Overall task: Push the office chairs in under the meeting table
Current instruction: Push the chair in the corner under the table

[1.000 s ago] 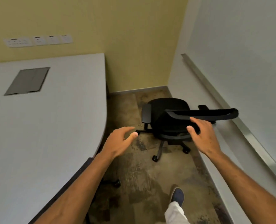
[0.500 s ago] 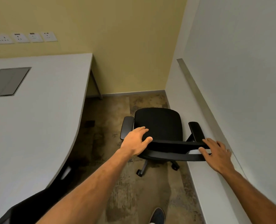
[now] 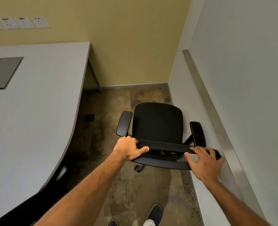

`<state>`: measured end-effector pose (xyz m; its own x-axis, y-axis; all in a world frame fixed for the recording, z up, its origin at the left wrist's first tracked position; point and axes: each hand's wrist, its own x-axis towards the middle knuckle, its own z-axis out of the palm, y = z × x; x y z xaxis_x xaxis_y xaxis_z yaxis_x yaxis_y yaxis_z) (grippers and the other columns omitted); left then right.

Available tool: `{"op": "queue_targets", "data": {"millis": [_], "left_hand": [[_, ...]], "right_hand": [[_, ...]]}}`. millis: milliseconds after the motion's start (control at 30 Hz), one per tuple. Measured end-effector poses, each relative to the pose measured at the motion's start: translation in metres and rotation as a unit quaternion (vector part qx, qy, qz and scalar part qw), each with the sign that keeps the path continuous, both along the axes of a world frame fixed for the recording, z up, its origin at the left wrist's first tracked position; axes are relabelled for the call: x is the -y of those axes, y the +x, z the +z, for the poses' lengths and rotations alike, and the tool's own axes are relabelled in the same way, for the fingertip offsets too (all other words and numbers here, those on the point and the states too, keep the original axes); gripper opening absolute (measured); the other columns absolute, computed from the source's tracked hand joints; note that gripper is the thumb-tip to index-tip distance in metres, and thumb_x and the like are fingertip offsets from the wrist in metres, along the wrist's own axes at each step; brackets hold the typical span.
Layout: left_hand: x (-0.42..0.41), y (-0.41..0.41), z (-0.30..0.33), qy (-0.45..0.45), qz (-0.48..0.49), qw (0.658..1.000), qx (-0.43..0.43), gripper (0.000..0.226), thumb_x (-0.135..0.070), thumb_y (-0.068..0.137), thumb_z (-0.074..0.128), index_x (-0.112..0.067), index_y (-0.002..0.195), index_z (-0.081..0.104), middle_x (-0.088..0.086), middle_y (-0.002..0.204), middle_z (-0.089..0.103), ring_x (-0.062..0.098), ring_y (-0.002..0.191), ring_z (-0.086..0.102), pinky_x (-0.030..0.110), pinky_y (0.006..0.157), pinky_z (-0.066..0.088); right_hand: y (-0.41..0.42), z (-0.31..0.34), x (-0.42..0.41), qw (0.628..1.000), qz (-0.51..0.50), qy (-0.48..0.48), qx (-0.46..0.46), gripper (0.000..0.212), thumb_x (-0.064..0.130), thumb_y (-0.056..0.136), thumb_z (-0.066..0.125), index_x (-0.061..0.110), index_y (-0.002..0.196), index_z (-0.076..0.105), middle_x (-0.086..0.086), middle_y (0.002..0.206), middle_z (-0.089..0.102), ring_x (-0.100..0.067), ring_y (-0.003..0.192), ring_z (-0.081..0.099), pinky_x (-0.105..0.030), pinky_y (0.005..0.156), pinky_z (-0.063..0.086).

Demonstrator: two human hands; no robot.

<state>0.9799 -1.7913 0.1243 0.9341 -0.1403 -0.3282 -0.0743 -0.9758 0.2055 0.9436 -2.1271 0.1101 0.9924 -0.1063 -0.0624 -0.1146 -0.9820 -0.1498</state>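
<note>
A pale grey worktop (image 3: 34, 101) fills the left of the room, its curved edge sweeping down toward the near corner, with a grey hatch (image 3: 3, 72) set into its top. One of its legs (image 3: 94, 75) stands by the yellow wall (image 3: 118, 38), where a row of sockets (image 3: 19, 22) sits above the worktop. A white wall (image 3: 240, 62) with a metal rail (image 3: 208, 101) closes in the right side. Between worktop and white wall runs a strip of mottled carpet (image 3: 135, 190), open ahead as far as the yellow wall.

The black office chair (image 3: 157, 124) stands in that strip, close against the white wall, its right armrest (image 3: 197, 132) nearly touching it, well clear of the worktop's edge. A second dark chair back (image 3: 21, 211) shows at the near left, tucked by the worktop.

Both hands grip the top of the chair's backrest: the left hand (image 3: 128, 148) is closed around its left end, the right hand (image 3: 203, 162) is wrapped over its right end. Two dark shoes (image 3: 154, 212) stand on the carpet behind the chair.
</note>
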Motion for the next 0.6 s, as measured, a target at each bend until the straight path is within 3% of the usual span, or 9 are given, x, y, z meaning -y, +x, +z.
{"op": "queue_targets", "data": {"millis": [267,500,600], "left_hand": [[-0.022,0.013,0.007,0.013,0.055,0.998,-0.027,0.098,-0.099,0.065,0.03,-0.023,0.106,0.076,-0.002,0.079,0.071,0.02,0.074,0.066,0.037,0.072,0.055],[-0.046,0.012,0.008,-0.018,0.146,0.989,-0.02,0.071,-0.073,0.079,0.041,-0.034,0.133,0.065,-0.004,0.108,0.075,0.02,0.095,0.068,0.036,0.084,0.055],[-0.063,0.021,0.007,-0.016,0.165,0.986,-0.001,0.067,-0.072,0.081,0.039,-0.036,0.131,0.067,-0.005,0.106,0.075,0.019,0.095,0.069,0.036,0.083,0.055]], "right_hand": [[0.033,0.006,-0.024,0.999,0.034,-0.011,-0.015,0.047,0.065,0.085,0.058,0.036,0.119,0.07,0.008,0.124,0.069,-0.024,0.125,0.053,-0.058,0.096,0.032],[0.087,0.009,-0.048,0.995,0.097,-0.017,-0.03,0.048,0.067,0.088,0.049,0.039,0.123,0.066,0.013,0.129,0.065,-0.021,0.129,0.049,-0.055,0.098,0.03],[0.113,0.012,-0.068,0.991,0.122,-0.022,-0.046,0.05,0.068,0.089,0.042,0.042,0.126,0.063,0.016,0.132,0.062,-0.018,0.132,0.046,-0.056,0.1,0.03]]}}
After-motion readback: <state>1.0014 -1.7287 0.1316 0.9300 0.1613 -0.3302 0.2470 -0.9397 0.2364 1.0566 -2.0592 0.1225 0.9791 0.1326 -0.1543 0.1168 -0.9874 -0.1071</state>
